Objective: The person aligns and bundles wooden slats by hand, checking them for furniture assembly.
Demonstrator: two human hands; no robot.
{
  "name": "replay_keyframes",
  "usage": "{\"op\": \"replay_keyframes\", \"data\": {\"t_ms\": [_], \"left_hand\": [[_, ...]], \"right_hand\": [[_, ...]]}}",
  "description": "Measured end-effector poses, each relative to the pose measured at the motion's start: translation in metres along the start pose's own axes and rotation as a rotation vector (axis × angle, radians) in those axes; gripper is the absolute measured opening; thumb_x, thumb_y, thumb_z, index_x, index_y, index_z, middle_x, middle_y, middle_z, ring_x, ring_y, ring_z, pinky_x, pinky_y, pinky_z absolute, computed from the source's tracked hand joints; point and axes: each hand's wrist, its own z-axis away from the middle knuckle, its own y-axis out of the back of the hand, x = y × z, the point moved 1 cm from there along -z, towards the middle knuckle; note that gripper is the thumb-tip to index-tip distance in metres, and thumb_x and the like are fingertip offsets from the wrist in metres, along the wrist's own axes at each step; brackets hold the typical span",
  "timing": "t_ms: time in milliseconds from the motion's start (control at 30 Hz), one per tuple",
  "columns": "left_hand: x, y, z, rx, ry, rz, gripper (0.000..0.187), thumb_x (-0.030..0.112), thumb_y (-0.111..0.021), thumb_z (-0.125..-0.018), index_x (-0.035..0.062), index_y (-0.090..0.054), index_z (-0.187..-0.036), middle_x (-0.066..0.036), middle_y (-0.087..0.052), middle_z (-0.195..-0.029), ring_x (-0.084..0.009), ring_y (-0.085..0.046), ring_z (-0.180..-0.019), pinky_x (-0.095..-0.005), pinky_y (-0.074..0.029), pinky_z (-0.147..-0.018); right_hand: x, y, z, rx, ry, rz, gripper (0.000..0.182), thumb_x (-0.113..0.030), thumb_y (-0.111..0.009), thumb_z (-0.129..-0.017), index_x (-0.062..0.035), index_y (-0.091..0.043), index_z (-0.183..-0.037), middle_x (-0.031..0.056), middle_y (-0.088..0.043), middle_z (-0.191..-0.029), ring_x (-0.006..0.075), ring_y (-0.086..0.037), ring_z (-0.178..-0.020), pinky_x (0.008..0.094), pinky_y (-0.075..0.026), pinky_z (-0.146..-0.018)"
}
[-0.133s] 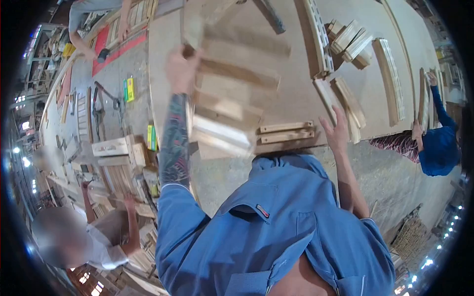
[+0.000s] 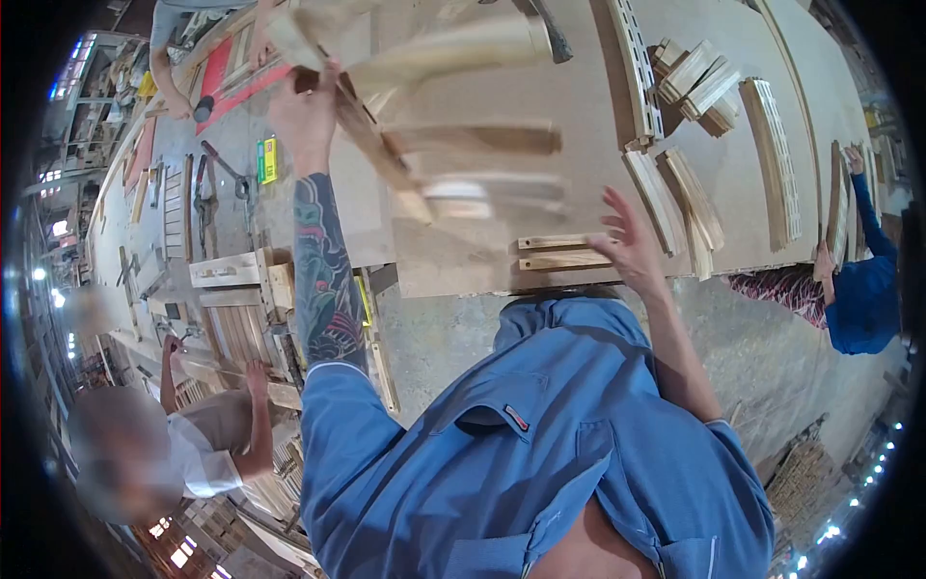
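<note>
My left hand is closed around one rail of a slatted wooden frame and holds it over the left part of the workbench. Several slats stick out to the right from that rail, smeared by motion. My right hand is open, fingers spread and holding nothing. It hovers at the right end of two short wooden strips with holes, which lie near the bench's front edge. Beyond that hand, a pair of longer wooden pieces rests on the bench.
A stack of short wood blocks, a slotted rail and another slotted piece lie at the right. Co-workers are at the lower left, upper left and far right. A yellow-green box and clamps lie left.
My left hand has moved left and slightly up, and the slatted frame has turned so its rail slants. My right hand has shifted left and down toward the short strips.
</note>
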Motion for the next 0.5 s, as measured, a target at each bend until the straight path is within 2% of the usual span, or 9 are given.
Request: {"op": "replay_keyframes", "data": {"t_ms": [67,133,167,233,267,333,367,467,500], "left_hand": [[0.006,0.019,0.019,0.090,0.221,0.156,0.043,0.039,-0.078,-0.081,-0.0021,-0.068,-0.083,-0.006,-0.067,-0.069,-0.0151,-0.065,-0.067,-0.0323,-0.052,-0.066],[0.008,0.017,0.053,0.126,0.346,0.288,0.043,0.040,-0.078,-0.082,-0.0022,-0.068,-0.085,-0.004,-0.067,-0.071,-0.0138,-0.063,-0.066,-0.0326,-0.051,-0.066],[0.005,0.014,0.069,0.167,0.461,0.407,0.044,0.040,-0.078,-0.083,-0.0024,-0.068,-0.088,-0.003,-0.066,-0.073,-0.0125,-0.061,-0.064,-0.0328,-0.051,-0.066],[0.005,-0.004,0.093,0.236,0.592,0.504,0.043,0.039,-0.078,-0.083,-0.0013,-0.068,-0.092,-0.004,-0.067,-0.082,-0.0104,-0.060,-0.070,-0.0325,-0.052,-0.072],[0.003,-0.013,0.098,0.182,0.633,0.498,0.043,0.040,-0.077,-0.084,-0.0008,-0.068,-0.093,-0.004,-0.068,-0.086,-0.0102,-0.061,-0.074,-0.0322,-0.053,-0.076],[0.011,-0.021,0.097,0.138,0.683,0.485,0.043,0.041,-0.076,-0.085,-0.0003,-0.068,-0.094,-0.004,-0.068,-0.091,-0.0100,-0.062,-0.078,-0.0319,-0.053,-0.079],[0.027,-0.020,0.085,0.036,0.599,0.579,0.045,0.045,-0.069,-0.090,0.0021,-0.066,-0.102,-0.005,-0.067,-0.095,-0.0113,-0.063,-0.084,-0.0316,-0.053,-0.083],[0.106,-0.016,0.150,-0.379,0.462,1.192,0.055,0.050,-0.052,-0.099,0.0050,-0.056,-0.130,-0.007,-0.064,-0.116,-0.0149,-0.061,-0.103,-0.0301,-0.045,-0.097],[0.076,-0.039,0.185,-0.478,0.463,1.019,0.060,0.050,-0.046,-0.102,0.0063,-0.047,-0.142,-0.008,-0.060,-0.126,-0.0179,-0.057,-0.114,-0.0318,-0.042,-0.101]], "right_hand": [[-0.028,-0.020,0.012,-0.107,0.035,-0.144,0.087,-0.026,-0.085,-0.075,-0.0095,-0.040,-0.147,0.0153,-0.053,-0.138,0.0243,-0.056,-0.113,0.0378,-0.047,-0.095],[-0.044,-0.013,0.008,0.199,0.119,-0.032,0.081,-0.020,-0.086,-0.074,-0.0069,-0.043,-0.142,0.0120,-0.059,-0.125,0.0173,-0.060,-0.101,0.0312,-0.051,-0.082],[-0.036,-0.004,0.005,0.197,0.126,-0.033,0.081,-0.020,-0.086,-0.074,-0.0069,-0.043,-0.142,0.0120,-0.059,-0.125,0.0173,-0.060,-0.101,0.0312,-0.051,-0.082],[-0.015,0.017,0.000,0.038,0.154,-0.455,0.069,-0.018,-0.085,-0.077,-0.0042,-0.048,-0.134,0.0064,-0.060,-0.111,0.0081,-0.059,-0.086,0.0226,-0.049,-0.068],[-0.032,0.025,0.009,0.062,0.132,-0.356,0.048,-0.012,-0.079,-0.083,-0.0012,-0.053,-0.122,0.0015,-0.060,-0.095,0.0032,-0.056,-0.073,0.0176,-0.045,-0.060],[-0.078,0.042,0.035,0.015,0.097,-0.266,0.042,-0.010,-0.076,-0.084,-0.0007,-0.054,-0.119,0.0014,-0.060,-0.090,0.0037,-0.056,-0.069,0.0187,-0.045,-0.058],[-0.096,0.047,0.043,-0.020,0.073,-0.179,0.035,-0.008,-0.073,-0.086,-0.0002,-0.056,-0.116,0.0012,-0.061,-0.086,0.0042,-0.055,-0.066,0.0198,-0.045,-0.057],[-0.128,0.048,0.057,0.005,0.350,-0.136,0.034,-0.012,-0.074,-0.084,0.0012,-0.056,-0.110,0.0068,-0.062,-0.083,0.0108,-0.059,-0.066,0.0258,-0.049,-0.057],[-0.140,0.047,0.061,0.006,0.501,-0.043,0.038,-0.016,-0.077,-0.082,0.0016,-0.055,-0.109,0.0089,-0.064,-0.084,0.0136,-0.061,-0.067,0.0284,-0.051,-0.059]]}}
